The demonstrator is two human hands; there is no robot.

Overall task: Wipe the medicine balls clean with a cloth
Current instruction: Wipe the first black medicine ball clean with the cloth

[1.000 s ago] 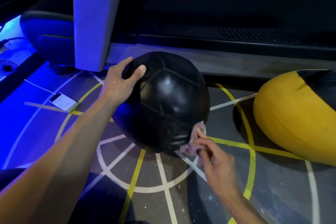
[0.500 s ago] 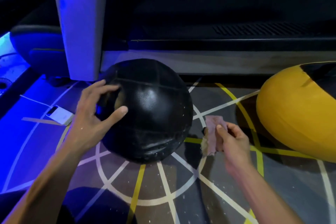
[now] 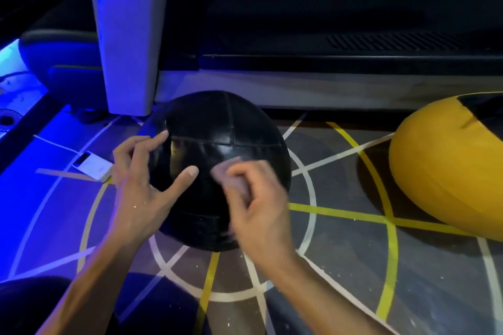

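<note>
A black medicine ball (image 3: pixel 226 149) sits on the gym floor (image 3: pixel 340 253) with its painted lines. The left hand (image 3: pixel 141 187) steadies its near left side, fingers spread. The right hand (image 3: pixel 255 209), blurred, curls around a small pale cloth (image 3: pixel 226 168) against the ball's front. A yellow-and-black ball (image 3: pixel 446 171) lies well apart at right.

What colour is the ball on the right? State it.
Yellow with a black panel, clearest in the head view.
</note>
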